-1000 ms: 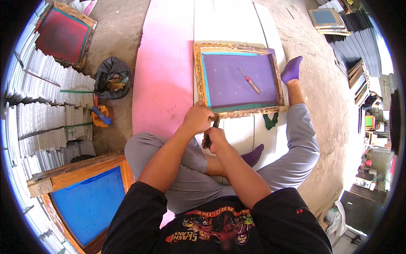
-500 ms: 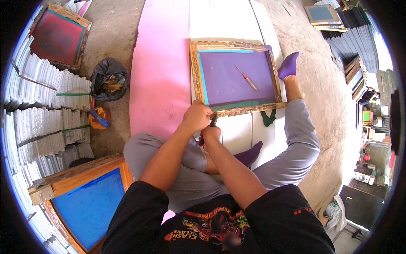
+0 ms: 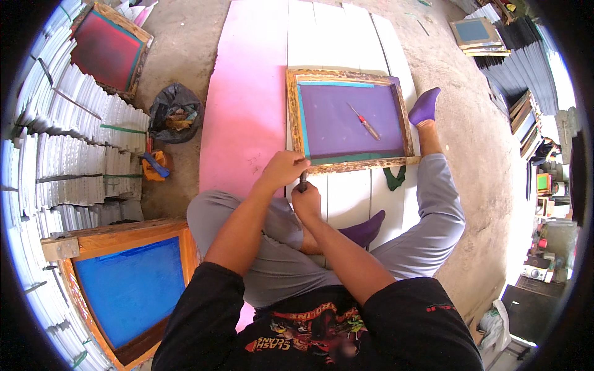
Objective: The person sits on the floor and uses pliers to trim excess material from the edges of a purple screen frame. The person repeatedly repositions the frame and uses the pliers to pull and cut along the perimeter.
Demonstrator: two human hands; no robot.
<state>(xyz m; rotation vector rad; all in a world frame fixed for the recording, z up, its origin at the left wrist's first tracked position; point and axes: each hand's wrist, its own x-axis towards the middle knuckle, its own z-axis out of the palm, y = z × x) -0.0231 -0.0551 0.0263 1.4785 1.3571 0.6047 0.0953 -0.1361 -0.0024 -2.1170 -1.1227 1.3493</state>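
Note:
A screen-printing frame with a wooden border and purple mesh lies flat in front of me. On its mesh rests a screwdriver with a red and clear handle. My left hand is closed at the frame's near left corner; what its fingers pinch is hidden. Just below it, my right hand is wrapped around a dark-handled tool. The tool's working end is hidden near the left fingers, so its kind cannot be told.
Pink and white boards lie beneath the frame, with a dark green cloth at its near edge. To the left are a black bag, stacked white sheets and a blue screen. My purple-socked foot is beside the frame's right edge.
The view has shifted slightly. Both hands have moved a little left relative to the frame, and the dark tool with them. The screwdriver stays on the mesh.

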